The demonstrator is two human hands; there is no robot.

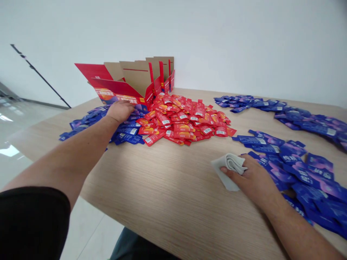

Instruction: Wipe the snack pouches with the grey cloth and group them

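My right hand [255, 177] grips a folded pale grey cloth [229, 166] between thumb and fingers, low over the wooden table. Right beside it lies a spread of blue-purple pouches [295, 162]. Across at the left, my left hand [121, 111] rests on a pile of blue pouches [127, 131], its fingers stretched toward the front of a red carton; its fingertips are partly hidden. A heap of red pouches [184, 119] with orange fruit prints lies between the hands, touching the blue pile.
Several open red cartons [119, 86] with raised brown flaps stand in a row at the back left. More blue pouches [292, 115] lie in a band along the back right. The wooden table [162, 184] meets a white wall; a thin black pole [43, 77] leans at left.
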